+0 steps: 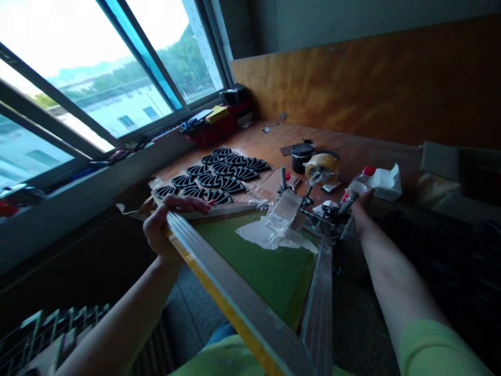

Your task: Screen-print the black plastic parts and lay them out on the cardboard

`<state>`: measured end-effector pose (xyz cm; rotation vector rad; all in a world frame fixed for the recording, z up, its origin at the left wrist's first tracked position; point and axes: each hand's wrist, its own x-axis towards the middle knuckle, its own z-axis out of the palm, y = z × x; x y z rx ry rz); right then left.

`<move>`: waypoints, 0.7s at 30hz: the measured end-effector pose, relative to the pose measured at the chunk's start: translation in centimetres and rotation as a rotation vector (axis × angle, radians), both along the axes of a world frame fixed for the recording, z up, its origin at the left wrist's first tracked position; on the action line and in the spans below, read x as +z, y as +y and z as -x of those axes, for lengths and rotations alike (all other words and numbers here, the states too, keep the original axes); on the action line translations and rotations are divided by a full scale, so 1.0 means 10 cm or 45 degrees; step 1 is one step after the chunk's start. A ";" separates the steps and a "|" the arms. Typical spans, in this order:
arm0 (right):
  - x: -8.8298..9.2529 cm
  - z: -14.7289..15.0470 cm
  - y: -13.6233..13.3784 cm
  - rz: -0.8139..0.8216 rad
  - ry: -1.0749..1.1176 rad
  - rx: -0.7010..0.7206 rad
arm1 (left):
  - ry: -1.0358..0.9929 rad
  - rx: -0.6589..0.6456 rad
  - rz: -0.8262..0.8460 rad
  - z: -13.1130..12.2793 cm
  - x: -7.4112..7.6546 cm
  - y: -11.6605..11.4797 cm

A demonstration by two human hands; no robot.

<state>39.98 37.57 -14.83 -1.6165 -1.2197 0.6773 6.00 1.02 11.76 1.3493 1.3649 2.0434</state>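
Observation:
A screen-printing frame (235, 292) with green mesh (270, 266) and an aluminium rim lies tilted in front of me. White paste (266, 235) is smeared on the mesh near its far end. My left hand (168, 222) grips the frame's far left corner, fingers wrapped over the rim. My right hand (358, 209) is closed around a small handle on the metal clamp (324, 214) that holds the frame's far edge. A squeegee (287, 209) rests on the paste beside the clamp.
Several black fan-shaped pieces (215, 175) lie in rows on the wooden table (352, 149). A black jar (301, 155), a tape roll (321, 166), a red-capped bottle (362, 180) and white paper (385, 183) stand beyond the clamp. The window sill (117, 156) runs along the left.

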 end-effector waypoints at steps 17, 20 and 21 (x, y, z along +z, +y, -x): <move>1.81 -0.50 -2.03 -0.432 -0.660 0.320 | -0.155 -0.159 -0.111 0.16 -0.76 -0.46; 1.92 -0.35 -2.44 -0.462 -0.998 0.510 | -0.154 -0.161 -0.102 0.18 -0.93 -0.56; 1.94 -0.30 -2.54 -0.495 -1.108 0.570 | -0.159 -0.178 -0.109 0.19 -0.98 -0.59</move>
